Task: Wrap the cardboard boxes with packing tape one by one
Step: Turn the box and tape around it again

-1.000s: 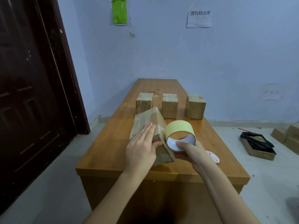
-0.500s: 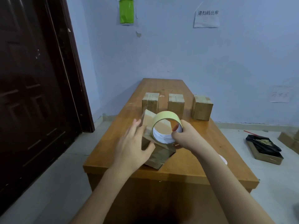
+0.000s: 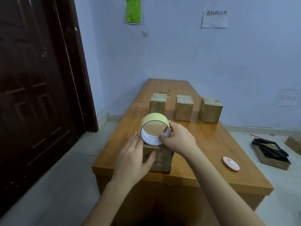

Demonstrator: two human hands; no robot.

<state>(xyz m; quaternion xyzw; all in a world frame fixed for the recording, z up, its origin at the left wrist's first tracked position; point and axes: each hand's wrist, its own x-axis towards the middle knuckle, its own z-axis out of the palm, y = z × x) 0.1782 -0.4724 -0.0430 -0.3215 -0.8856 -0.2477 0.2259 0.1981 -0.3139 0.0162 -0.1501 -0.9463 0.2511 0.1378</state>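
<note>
- Where half a second ago the cardboard box stood tipped up on an edge, it now sits flat on the wooden table, near the front edge.
- My left hand has slid down from the box's upper face and now lies against its left side, fingers straight and thumb spread across the near face.
- My right hand keeps its grip on the tape roll, thumb on the near rim and a fingertip inside the core; the roll now rests on the top of the box, open end toward me, whereas before it hung in front of the tilted box.
- Whether a strip of tape already runs from roll to box I cannot tell; my hands cover that join.
- Three boxes stay in their row across the far half of the table, well apart from the one I hold.
- Right of me a small pink cutter lies on the tabletop.
- On the floor to the right sits a shallow cardboard tray holding a black bag with something yellowish showing in it.
</note>
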